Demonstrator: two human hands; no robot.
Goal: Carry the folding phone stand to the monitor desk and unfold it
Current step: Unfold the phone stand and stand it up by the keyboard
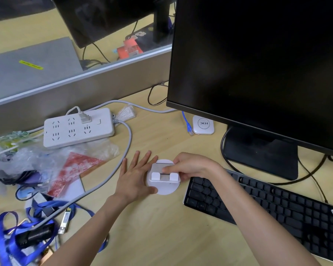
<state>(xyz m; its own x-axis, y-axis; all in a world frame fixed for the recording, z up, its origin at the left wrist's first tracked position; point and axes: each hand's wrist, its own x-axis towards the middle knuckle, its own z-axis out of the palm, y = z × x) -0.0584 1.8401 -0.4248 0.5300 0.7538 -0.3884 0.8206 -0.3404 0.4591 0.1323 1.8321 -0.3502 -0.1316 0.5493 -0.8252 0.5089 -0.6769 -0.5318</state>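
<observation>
Under both hands point(161, 175), stand point(162, 186) perhaps half-hidden

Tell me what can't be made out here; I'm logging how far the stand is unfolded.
Head view:
- phone stand hinge and rear plate: covered by the right hand, so its opening angle is unclear.
- Stand's left rim: hidden behind the left hand.
- keyboard right end: cut off by the frame edge.
- monitor top: cut off by the frame edge.
- Items under the plastic wrap: blurred.
</observation>
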